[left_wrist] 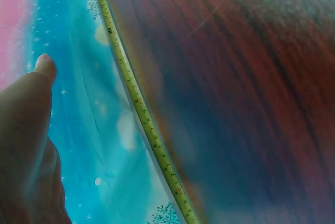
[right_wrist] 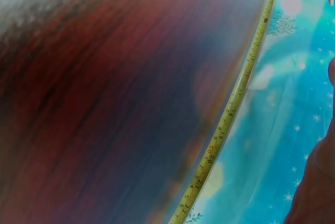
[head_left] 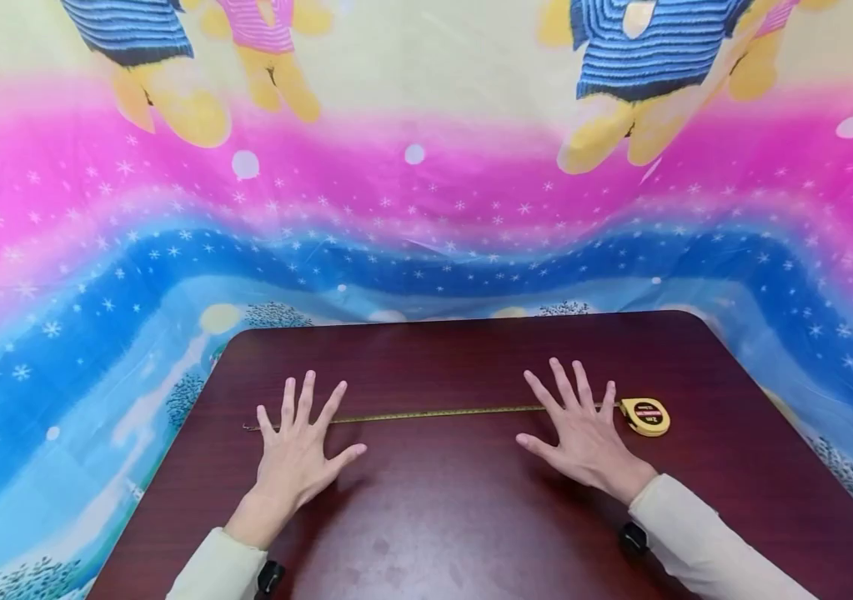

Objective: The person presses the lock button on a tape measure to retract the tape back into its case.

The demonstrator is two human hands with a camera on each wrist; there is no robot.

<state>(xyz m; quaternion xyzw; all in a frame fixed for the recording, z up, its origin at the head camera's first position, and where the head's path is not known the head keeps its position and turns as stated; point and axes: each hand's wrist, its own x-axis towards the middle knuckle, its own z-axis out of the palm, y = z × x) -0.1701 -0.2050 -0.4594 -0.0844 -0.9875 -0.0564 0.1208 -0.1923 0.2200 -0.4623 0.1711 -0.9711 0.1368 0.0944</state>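
Note:
A yellow tape measure (head_left: 649, 417) lies on the right part of the table. Its blade (head_left: 426, 413) is drawn out leftward in a nearly straight line, ending in a small hook at the left. My left hand (head_left: 294, 458), fingers spread wide, overlaps the blade near that end in the head view. Likewise spread, my right hand (head_left: 584, 437) overlaps the blade just left of the case. Neither hand grips anything. Printed marks show along the blade (left_wrist: 138, 101) in the left wrist view, beside my thumb (left_wrist: 26, 109), and on the blade (right_wrist: 222, 124) in the right wrist view.
The dark red-brown table (head_left: 426, 492) has rounded far corners and a glossy surface. Behind and around it hangs a printed cloth (head_left: 411, 200) in pink, blue and cream. Dark bands with devices (head_left: 271, 577) sit at both wrists, by the pale sleeves (head_left: 704, 533).

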